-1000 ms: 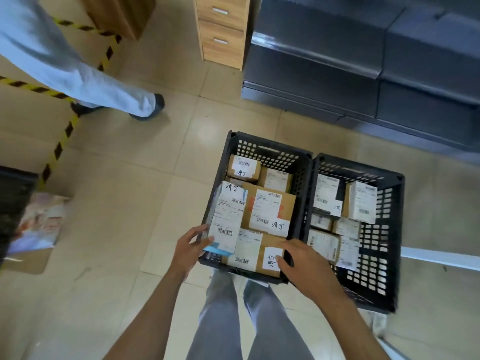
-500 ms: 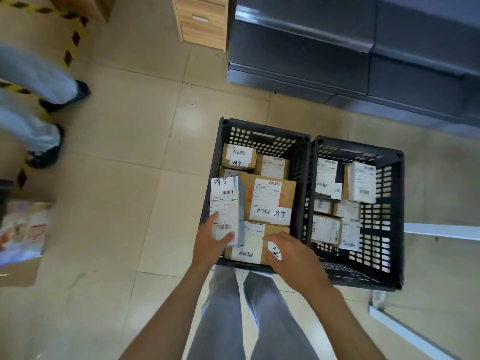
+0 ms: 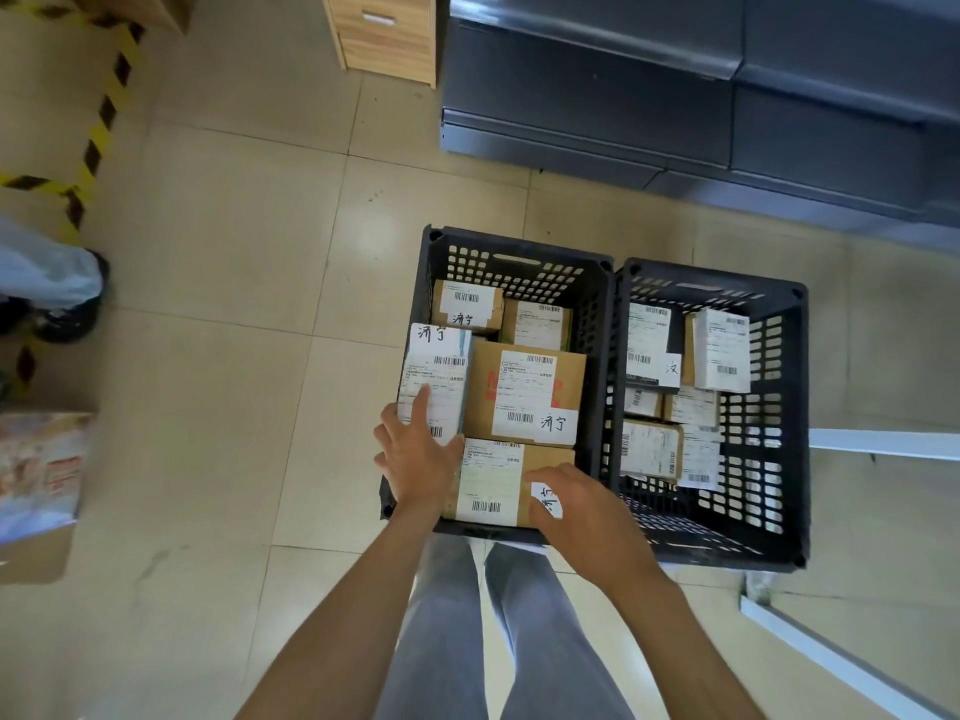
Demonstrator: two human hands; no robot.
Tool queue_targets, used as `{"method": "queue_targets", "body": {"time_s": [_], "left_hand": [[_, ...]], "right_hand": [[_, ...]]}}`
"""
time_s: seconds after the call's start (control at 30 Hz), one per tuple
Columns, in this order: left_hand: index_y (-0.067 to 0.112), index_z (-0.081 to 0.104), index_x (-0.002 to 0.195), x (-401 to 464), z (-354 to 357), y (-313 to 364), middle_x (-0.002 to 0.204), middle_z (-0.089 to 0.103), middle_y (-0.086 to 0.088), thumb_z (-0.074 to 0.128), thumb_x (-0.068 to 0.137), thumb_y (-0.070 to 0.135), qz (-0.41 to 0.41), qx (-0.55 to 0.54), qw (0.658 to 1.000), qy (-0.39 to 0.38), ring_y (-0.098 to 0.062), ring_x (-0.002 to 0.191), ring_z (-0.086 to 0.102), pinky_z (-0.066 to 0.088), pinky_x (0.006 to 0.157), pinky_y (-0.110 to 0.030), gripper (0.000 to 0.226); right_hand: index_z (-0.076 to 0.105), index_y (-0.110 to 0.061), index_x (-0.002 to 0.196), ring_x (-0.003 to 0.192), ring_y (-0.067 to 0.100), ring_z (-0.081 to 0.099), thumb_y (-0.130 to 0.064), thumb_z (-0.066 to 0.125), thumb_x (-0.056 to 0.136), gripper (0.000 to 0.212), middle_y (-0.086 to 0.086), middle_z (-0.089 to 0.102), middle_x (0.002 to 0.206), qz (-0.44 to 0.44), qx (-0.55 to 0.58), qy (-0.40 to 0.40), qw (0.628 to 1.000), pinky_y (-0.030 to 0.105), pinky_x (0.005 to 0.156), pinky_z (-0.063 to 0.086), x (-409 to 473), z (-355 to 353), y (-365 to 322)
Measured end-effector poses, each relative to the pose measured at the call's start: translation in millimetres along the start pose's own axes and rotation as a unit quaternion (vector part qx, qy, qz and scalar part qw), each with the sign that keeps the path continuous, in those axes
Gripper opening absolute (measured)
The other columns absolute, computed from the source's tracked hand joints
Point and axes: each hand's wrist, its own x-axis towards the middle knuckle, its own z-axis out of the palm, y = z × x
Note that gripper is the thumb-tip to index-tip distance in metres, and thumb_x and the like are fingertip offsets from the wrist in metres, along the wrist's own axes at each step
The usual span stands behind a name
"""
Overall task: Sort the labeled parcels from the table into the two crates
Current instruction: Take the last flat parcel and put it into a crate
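Observation:
Two black slatted crates stand side by side on the floor. The left crate (image 3: 519,241) holds several labeled parcels. Among them are a tall white parcel (image 3: 439,366) along its left wall, a large brown box (image 3: 524,392) in the middle and a brown box (image 3: 488,480) at the near end. My left hand (image 3: 415,454) rests on the white parcel's lower part with its fingers straight and spread. My right hand (image 3: 576,511) lies on the near brown box, covering part of its handwritten tag. The right crate (image 3: 717,275) also holds several labeled parcels.
Another person's shoe and trouser leg (image 3: 62,298) show at the left edge beside yellow-black floor tape (image 3: 98,137). A cardboard box (image 3: 36,485) sits at the left. A wooden drawer unit (image 3: 384,33) and dark grey shelving (image 3: 675,96) stand behind. A white metal bar (image 3: 883,444) lies right of the crates.
The white parcel has gone from leaning at the left crate's rim to lying flatter inside it, with my left hand sliding up onto its face. The other person's feet moved left.

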Motion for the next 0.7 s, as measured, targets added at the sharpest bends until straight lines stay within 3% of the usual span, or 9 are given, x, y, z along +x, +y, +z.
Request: {"method": "queue_targets", "body": {"time_s": [0.23,0.4,0.7], "left_hand": [[0.039,0.034,0.153,21,6,27,0.149,0.033,-0.014,0.079,0.086,0.048,0.003,0.031,0.999,0.044,-0.035,0.130,0.038,0.045,0.100,-0.055,0.081],[0.039,0.037,0.151,33,1,40,0.149,0.035,-0.014,0.081,0.083,0.048,0.022,0.007,0.996,0.082,-0.034,0.129,0.040,0.046,0.098,-0.054,0.081],[0.041,0.031,0.155,41,16,41,0.150,0.030,-0.015,0.084,0.083,0.048,0.003,0.023,0.998,0.057,-0.036,0.132,0.038,0.045,0.101,-0.057,0.090]], "right_hand": [[0.062,-0.033,0.131,0.109,0.010,0.063,-0.037,0.052,0.102,0.032,-0.014,0.061,0.132,0.003,0.007,0.010,1.000,0.035,0.091,0.053,3,-2,15],[0.062,-0.036,0.130,0.107,0.008,0.061,-0.036,0.055,0.102,0.029,-0.016,0.061,0.128,0.007,0.022,0.006,1.000,0.028,0.087,0.050,4,-4,24],[0.059,-0.036,0.135,0.113,0.009,0.060,-0.037,0.054,0.102,0.034,-0.016,0.060,0.133,0.010,0.023,0.009,1.000,0.030,0.091,0.051,7,2,35]]}}
